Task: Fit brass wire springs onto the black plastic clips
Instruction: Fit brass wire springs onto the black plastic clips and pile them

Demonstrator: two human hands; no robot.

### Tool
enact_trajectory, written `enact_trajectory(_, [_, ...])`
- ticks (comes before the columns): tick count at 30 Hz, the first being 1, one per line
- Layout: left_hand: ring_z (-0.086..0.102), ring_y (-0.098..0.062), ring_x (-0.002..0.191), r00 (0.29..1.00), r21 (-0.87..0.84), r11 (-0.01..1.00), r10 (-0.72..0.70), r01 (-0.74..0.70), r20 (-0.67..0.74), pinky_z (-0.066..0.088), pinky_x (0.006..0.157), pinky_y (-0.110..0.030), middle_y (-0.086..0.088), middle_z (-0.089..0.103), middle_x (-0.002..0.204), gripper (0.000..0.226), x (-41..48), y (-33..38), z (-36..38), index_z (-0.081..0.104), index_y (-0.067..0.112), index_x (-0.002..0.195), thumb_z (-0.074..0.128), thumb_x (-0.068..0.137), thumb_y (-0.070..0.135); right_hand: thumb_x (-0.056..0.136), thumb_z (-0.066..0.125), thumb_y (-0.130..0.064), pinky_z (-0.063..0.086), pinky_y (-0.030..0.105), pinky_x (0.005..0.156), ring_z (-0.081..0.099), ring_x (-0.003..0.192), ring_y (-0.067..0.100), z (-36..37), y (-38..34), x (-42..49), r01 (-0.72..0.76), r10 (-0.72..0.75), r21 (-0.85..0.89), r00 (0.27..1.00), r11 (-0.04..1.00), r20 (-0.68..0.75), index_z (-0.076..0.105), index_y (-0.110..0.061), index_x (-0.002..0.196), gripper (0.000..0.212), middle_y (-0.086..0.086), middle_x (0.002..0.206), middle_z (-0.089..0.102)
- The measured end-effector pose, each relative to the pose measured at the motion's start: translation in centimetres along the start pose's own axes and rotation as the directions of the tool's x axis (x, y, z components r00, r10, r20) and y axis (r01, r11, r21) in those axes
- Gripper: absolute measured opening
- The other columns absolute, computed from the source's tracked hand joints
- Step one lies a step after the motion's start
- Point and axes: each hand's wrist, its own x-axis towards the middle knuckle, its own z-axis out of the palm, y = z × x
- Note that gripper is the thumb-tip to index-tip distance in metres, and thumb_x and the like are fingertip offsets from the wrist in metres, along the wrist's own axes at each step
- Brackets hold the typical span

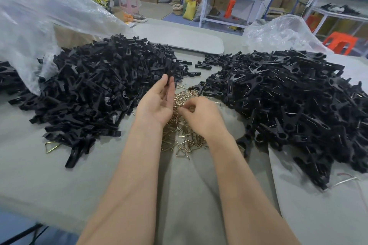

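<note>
My left hand (157,103) is raised palm up and pinches a black plastic clip (171,70) between thumb and fingertips, the clip standing upright above the fingers. My right hand (201,117) hovers over the heap of brass wire springs (185,141) in the middle of the table, its fingers curled and pinching at a spring; the spring itself is mostly hidden by the fingers. A large pile of bare black clips (95,89) lies to the left. A second pile of clips with wire springs on them (294,101) lies to the right.
A grey cloth covers the table (59,185). Clear plastic bags rise at the back left (29,16) and back right (282,32). One loose brass spring (52,146) lies near the left pile. Cardboard boxes, stools and white racks stand behind.
</note>
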Motion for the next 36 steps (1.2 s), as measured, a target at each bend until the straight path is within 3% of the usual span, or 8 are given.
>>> enact_trajectory(4, [0.068, -0.019, 0.084, 0.998, 0.032, 0.998, -0.050, 0.049, 0.034, 0.058, 0.063, -0.021, -0.017, 0.064, 0.087, 0.003, -0.3, -0.2, 0.0, 0.063, -0.001, 0.086, 0.065, 0.083, -0.001, 0.094, 0.057, -0.031, 0.041, 0.026, 0.076, 0.059, 0.092, 0.016, -0.2, 0.3, 0.3, 0.011, -0.001, 0.074, 0.991, 0.997, -0.134, 0.070, -0.021, 0.098, 0.017, -0.003, 0.095, 0.066])
enact_trajectory(8, [0.064, -0.011, 0.077, 0.996, 0.107, 0.993, -0.065, 0.058, 0.063, 0.056, 0.075, -0.023, -0.007, 0.067, 0.081, 0.007, -0.1, -0.3, -0.1, 0.062, 0.002, 0.091, 0.063, 0.087, 0.009, 0.093, 0.058, -0.034, 0.037, 0.026, 0.091, 0.051, 0.110, 0.019, -0.2, 0.4, 0.6, 0.066, -0.037, 0.121, 0.973, 0.990, -0.227, 0.070, -0.023, 0.101, 0.018, 0.003, 0.116, 0.055])
enact_trajectory(12, [0.062, -0.008, 0.072, 0.999, 0.128, 0.991, -0.046, 0.041, 0.030, 0.055, 0.069, -0.019, -0.005, 0.067, 0.081, 0.008, 0.1, -0.3, -0.1, 0.064, 0.004, 0.088, 0.066, 0.085, 0.011, 0.096, 0.054, -0.026, 0.037, 0.005, 0.060, 0.057, 0.073, 0.004, -0.4, 0.2, 0.7, 0.112, -0.054, 0.313, 0.981, 0.943, -0.189, 0.062, -0.023, 0.088, 0.012, -0.012, 0.080, 0.060])
enact_trajectory(18, [0.062, -0.012, 0.078, 1.000, 0.145, 0.989, 0.001, 0.001, -0.017, 0.057, 0.076, -0.024, -0.009, 0.060, 0.082, 0.008, 0.0, -0.4, 0.1, 0.061, 0.001, 0.080, 0.066, 0.086, 0.004, 0.097, 0.049, -0.011, 0.059, 0.028, 0.074, 0.067, 0.067, 0.008, -0.1, -0.1, 0.8, -0.033, 0.088, 0.631, 0.995, 0.775, -0.056, 0.055, -0.016, 0.093, 0.009, -0.003, 0.088, 0.060])
enact_trajectory(21, [0.061, -0.014, 0.085, 1.000, 0.135, 0.991, 0.020, -0.018, -0.016, 0.056, 0.078, -0.025, -0.010, 0.059, 0.083, 0.008, -0.1, -0.5, 0.3, 0.061, 0.000, 0.079, 0.063, 0.087, 0.001, 0.090, 0.058, -0.008, 0.053, 0.032, 0.090, 0.065, 0.091, 0.013, -0.1, 0.2, 1.0, -0.042, 0.051, 0.524, 0.999, 0.851, -0.002, 0.061, -0.012, 0.109, 0.019, 0.002, 0.104, 0.064])
enact_trajectory(27, [0.063, -0.010, 0.079, 0.996, 0.280, 0.956, 0.094, -0.089, -0.003, 0.056, 0.067, -0.017, -0.006, 0.064, 0.083, 0.005, 0.4, -0.8, 0.2, 0.061, 0.005, 0.083, 0.064, 0.087, 0.005, 0.084, 0.059, -0.010, 0.046, 0.029, 0.078, 0.059, 0.097, 0.023, 1.5, -0.5, 0.4, 0.127, -0.129, -0.105, 0.991, 0.986, -0.017, 0.065, -0.014, 0.105, 0.022, 0.005, 0.104, 0.064])
enact_trajectory(32, [0.063, -0.009, 0.068, 0.991, 0.291, 0.949, 0.133, -0.121, -0.022, 0.053, 0.059, -0.016, -0.003, 0.064, 0.074, 0.004, 0.6, -0.8, -0.2, 0.064, 0.006, 0.087, 0.068, 0.085, 0.007, 0.090, 0.057, -0.020, 0.048, 0.033, 0.081, 0.059, 0.090, 0.020, 1.5, -0.4, 0.4, 0.088, -0.090, -0.024, 0.989, 0.996, -0.118, 0.065, -0.020, 0.093, 0.008, 0.000, 0.094, 0.067])
enact_trajectory(36, [0.064, -0.009, 0.071, 0.977, 0.343, 0.917, 0.211, -0.201, 0.007, 0.052, 0.062, -0.015, -0.004, 0.066, 0.081, 0.011, 0.6, -1.1, -0.2, 0.063, 0.007, 0.096, 0.065, 0.086, 0.002, 0.089, 0.062, -0.023, 0.037, 0.012, 0.061, 0.054, 0.073, 0.005, 0.4, 0.3, 0.7, 0.081, -0.039, 0.191, 0.975, 0.978, -0.218, 0.065, -0.021, 0.091, 0.005, -0.013, 0.076, 0.059])
